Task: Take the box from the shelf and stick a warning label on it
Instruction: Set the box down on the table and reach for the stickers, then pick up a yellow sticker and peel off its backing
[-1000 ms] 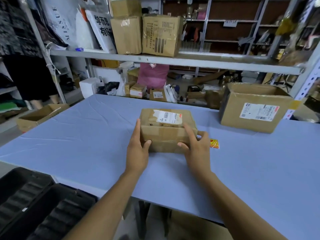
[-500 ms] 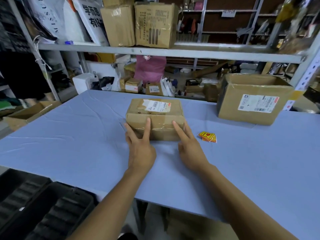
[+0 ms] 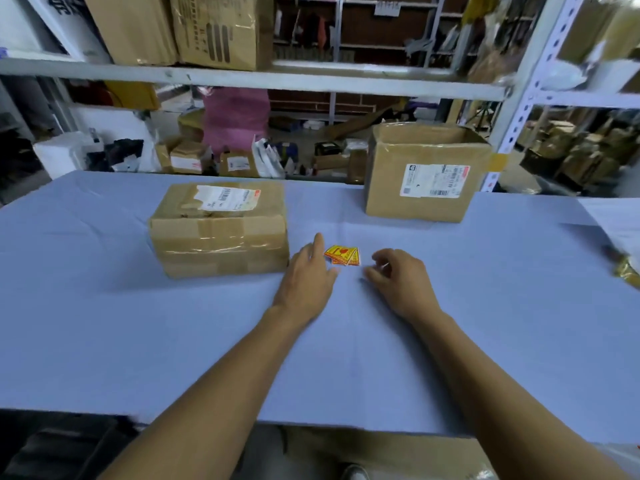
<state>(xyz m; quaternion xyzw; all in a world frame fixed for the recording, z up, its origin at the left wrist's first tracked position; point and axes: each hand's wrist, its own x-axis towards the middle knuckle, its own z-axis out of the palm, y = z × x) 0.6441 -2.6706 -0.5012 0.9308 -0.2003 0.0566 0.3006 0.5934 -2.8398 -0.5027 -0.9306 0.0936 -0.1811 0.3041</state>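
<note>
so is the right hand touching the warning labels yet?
Apart. The head view shows a strip of bare blue table between the right hand and the small stack of warning labels; its curled fingers stop short of the stack.

— What can't you read?
— The shipping label [image 3: 227, 199] print on your taped box [image 3: 219, 230]: too blurred.
— The warning labels [image 3: 342, 255]?
— Overlapping; you can't count them. The upper cartons [image 3: 194, 27] are cut off at the top edge.

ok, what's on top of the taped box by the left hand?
On the taped box: a white shipping label and brown tape across the top. No warning label on it that I can see. Its far side is hidden.
</note>
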